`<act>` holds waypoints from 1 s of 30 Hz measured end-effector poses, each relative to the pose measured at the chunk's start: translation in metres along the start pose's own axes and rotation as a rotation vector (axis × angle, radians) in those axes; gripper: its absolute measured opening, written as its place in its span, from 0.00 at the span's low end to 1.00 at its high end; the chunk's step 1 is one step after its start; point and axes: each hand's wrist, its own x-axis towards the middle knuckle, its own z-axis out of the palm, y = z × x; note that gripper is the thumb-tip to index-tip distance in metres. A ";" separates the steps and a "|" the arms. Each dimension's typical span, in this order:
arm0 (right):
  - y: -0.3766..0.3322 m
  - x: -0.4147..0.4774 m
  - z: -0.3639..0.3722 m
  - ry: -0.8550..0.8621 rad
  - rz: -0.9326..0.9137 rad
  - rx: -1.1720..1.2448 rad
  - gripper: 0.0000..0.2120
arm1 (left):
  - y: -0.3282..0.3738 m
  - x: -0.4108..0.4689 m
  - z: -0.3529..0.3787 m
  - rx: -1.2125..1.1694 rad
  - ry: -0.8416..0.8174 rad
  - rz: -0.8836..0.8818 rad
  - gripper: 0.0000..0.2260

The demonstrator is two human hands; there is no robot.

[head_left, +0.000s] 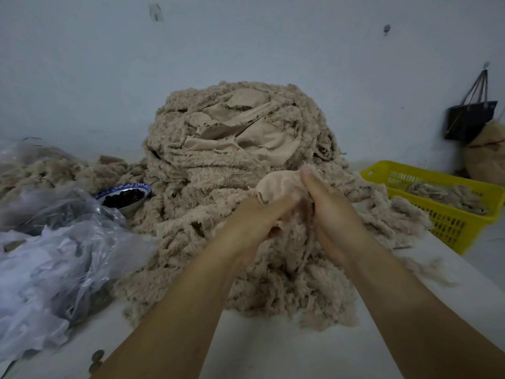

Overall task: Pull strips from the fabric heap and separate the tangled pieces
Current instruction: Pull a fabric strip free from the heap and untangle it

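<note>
**Head view.** Large heap of beige, fleecy fabric strips (pixel 218 187) piled on a white table top (pixel 273 348) against the wall, with smooth tan backing cloth showing near its crown. At the heap's near face, the left hand (pixel 254 222) and right hand (pixel 333 214) both grip one pale beige, smooth-faced fabric piece (pixel 278 184), fingers curled into it from opposite sides. The hands sit close together, probably so that the pull acts across a short span and parts the piece from the fleecy strands trailing beneath it. The piece is raised just off the heap, but its lower strands run into the mass, so it appears not yet free. A yellow perforated plastic basket (pixel 451 225) stands to the right of the heap and holds a few similar strips; it likely serves as the bin for separated pieces, set on the right hand's side. To the left lie crumpled clear plastic bags (pixel 54 255) and a blue-and-white patterned bowl (pixel 142 186) of dark contents, touching the heap's edge
</note>
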 end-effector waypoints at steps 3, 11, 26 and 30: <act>-0.004 0.002 -0.002 -0.015 0.006 0.025 0.18 | -0.003 0.001 -0.004 0.140 0.055 0.011 0.02; -0.001 0.000 -0.005 -0.113 -0.024 -0.120 0.31 | 0.012 0.006 -0.014 -0.530 0.002 -0.052 0.07; 0.018 -0.007 -0.016 -0.152 -0.010 -0.444 0.10 | 0.016 0.009 -0.034 -0.880 0.126 -0.057 0.14; 0.013 -0.004 -0.015 -0.096 0.024 -0.182 0.16 | 0.004 0.005 -0.026 -0.436 0.035 -0.140 0.15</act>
